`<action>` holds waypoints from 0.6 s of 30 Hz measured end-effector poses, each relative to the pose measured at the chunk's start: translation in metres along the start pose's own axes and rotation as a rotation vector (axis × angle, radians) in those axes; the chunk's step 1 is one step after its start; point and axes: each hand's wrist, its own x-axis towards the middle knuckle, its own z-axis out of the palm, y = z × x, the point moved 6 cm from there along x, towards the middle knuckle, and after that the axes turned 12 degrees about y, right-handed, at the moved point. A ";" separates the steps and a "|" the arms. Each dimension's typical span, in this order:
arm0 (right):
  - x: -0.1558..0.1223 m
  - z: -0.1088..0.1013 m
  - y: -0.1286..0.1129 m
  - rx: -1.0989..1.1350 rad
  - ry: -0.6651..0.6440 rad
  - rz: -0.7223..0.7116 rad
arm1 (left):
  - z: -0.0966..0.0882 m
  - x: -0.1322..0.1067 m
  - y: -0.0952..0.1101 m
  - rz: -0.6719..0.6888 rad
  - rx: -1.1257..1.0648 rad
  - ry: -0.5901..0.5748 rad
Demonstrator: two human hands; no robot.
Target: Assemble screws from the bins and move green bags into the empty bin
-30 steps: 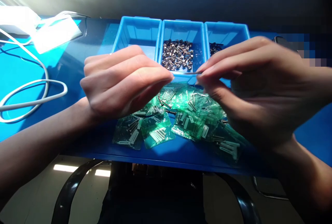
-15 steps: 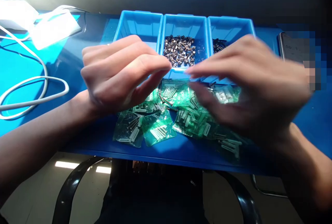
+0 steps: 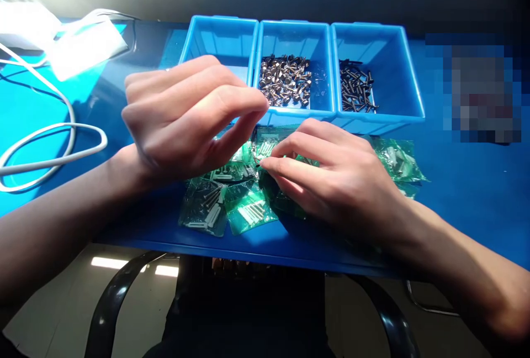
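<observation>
My left hand (image 3: 190,109) hovers in front of the left and middle bins, thumb and index finger pinched together; whatever they hold, if anything, is hidden. Lower down, my right hand (image 3: 331,164) reaches in over the green plastic bags, its thumb and fingertips closed on a small dark screw (image 3: 258,164), of which little shows. Several clear-and-green bags (image 3: 252,210) lie spread under both hands, with screws and white plastic pieces inside. Behind them the middle bin (image 3: 296,110) holds shiny hex-head screws (image 3: 285,79), and the right bin (image 3: 397,117) holds dark screws (image 3: 355,87).
The left blue bin (image 3: 223,19) adjoins the middle one. A white cable (image 3: 72,112) loops across the blue table (image 3: 464,198) at left, beside a white box-like object (image 3: 89,48). A blurred-out object (image 3: 482,93) lies at right. Chair arms (image 3: 110,297) stand below the front edge.
My right hand has moved down and left from before the bins to the bags, and its fingertips have closed. The right bin's dark screws are uncovered. My left hand has barely shifted.
</observation>
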 end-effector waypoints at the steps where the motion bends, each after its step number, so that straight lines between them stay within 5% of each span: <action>1: 0.000 -0.002 0.000 0.010 0.012 0.013 | 0.000 0.000 0.000 -0.002 -0.004 -0.003; 9: 0.006 -0.036 0.012 0.081 0.259 0.273 | 0.001 0.004 0.009 -0.013 -0.107 -0.093; 18: 0.014 -0.036 0.024 0.398 0.112 0.437 | 0.004 0.012 0.018 -0.103 -0.150 -0.150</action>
